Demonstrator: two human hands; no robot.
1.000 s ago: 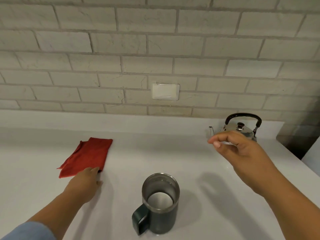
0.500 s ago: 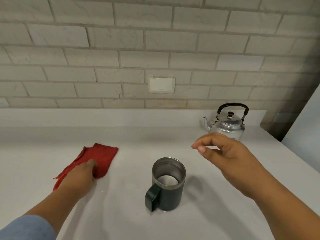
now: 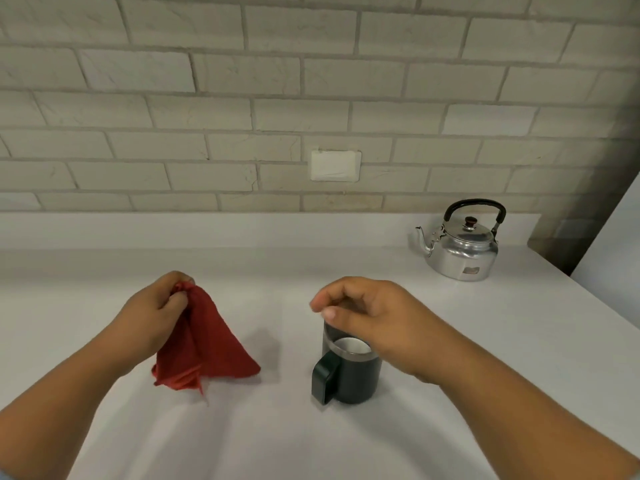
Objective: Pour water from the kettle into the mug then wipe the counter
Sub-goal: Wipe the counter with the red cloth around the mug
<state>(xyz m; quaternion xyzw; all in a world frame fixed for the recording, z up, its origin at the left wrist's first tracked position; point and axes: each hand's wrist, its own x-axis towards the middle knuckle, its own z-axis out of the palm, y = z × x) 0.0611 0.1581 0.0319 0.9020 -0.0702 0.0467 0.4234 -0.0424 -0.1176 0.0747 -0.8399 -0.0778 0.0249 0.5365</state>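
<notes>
Red cloth point(image 3: 204, 344) hangs bunched from the left hand point(image 3: 152, 313), pinched at its top above the white counter point(image 3: 450, 341). Right hand point(image 3: 374, 317) hovers loosely curled, empty, over the dark mug point(image 3: 349, 375). Silver kettle point(image 3: 464, 247) stands well apart, far right.

Left hand point(image 3: 152, 315) pinches red cloth point(image 3: 204, 341) (bunched) beside mug point(image 3: 346, 375).

Red cloth point(image 3: 204, 341); dark green mug point(image 3: 349, 379), steel rim; shiny silver kettle point(image 3: 462, 252), black handle; white counter point(image 3: 311, 438); pale brick-patterned wall point(image 3: 277, 98).
</notes>
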